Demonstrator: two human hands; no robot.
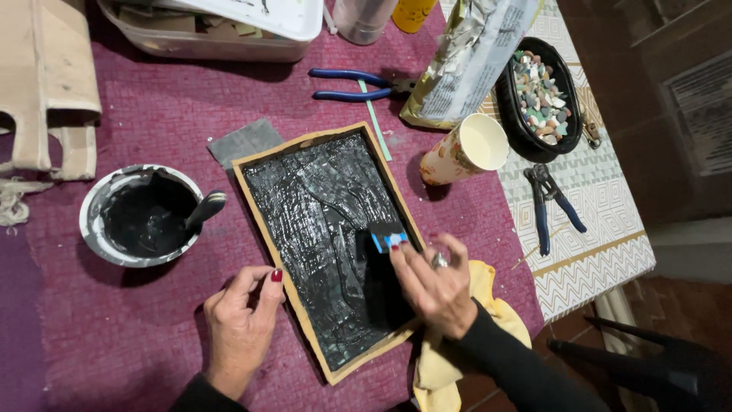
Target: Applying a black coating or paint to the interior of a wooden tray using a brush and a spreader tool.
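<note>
Your right hand (433,286) pinches a small blue card (389,238) in its fingers, edge down on the black-coated framed panel (320,206) lying on the purple surface (152,114). Your left hand (242,320) steadies the frame's near edge, fingers pressed together. A bowl (141,216) of black paste sits left.

We see the table (152,114) lit brightly from above, the light strongest at its middle. The wet black coating on the wooden panel (324,244) throws white glare in streaks. Our hands cast soft shadows to the left. The floor past the table's right edge lies dim. The picture is sharp at the centre, slightly stretched toward the corners.
</note>
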